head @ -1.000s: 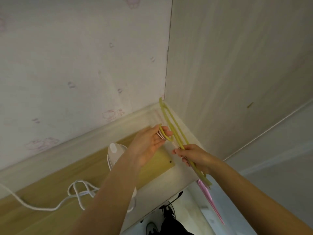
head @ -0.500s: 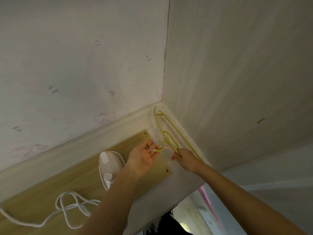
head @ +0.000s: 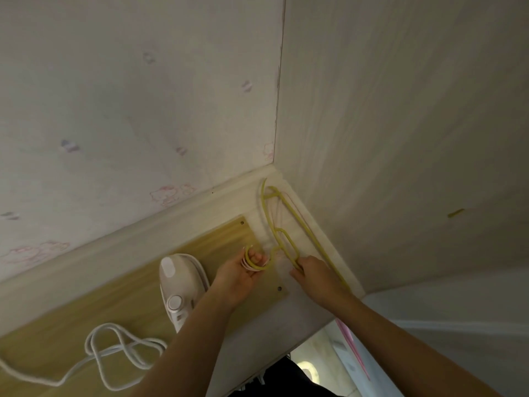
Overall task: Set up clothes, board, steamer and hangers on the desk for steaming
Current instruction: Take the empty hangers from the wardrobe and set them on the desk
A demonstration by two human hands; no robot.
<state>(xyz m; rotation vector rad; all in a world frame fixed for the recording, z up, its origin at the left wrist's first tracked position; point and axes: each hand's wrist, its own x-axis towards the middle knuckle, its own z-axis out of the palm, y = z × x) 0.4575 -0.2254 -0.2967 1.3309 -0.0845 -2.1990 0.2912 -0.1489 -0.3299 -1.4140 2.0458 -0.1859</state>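
Now left hand [head: 239,275] fingers curled round hanger hooks [head: 254,263], right hand [head: 312,275] gripping yellow hanger [head: 283,242]

- Your desk [head: 286,319] fills the corner where two pale walls meet; its surface is whitish, with a raised pale rim along the back.
- A light wood board [head: 120,305] lies flat on the desk, running from the lower left toward the corner, with small dark screw dots near its right end.
- A white steamer [head: 179,285] lies on the board, dial facing up.
- Its white cord [head: 114,351] loops loosely across the board at lower left.
- Yellow hangers [head: 282,239] lie on the whitish strip in the corner, just beyond the board's end, hooks toward the board.
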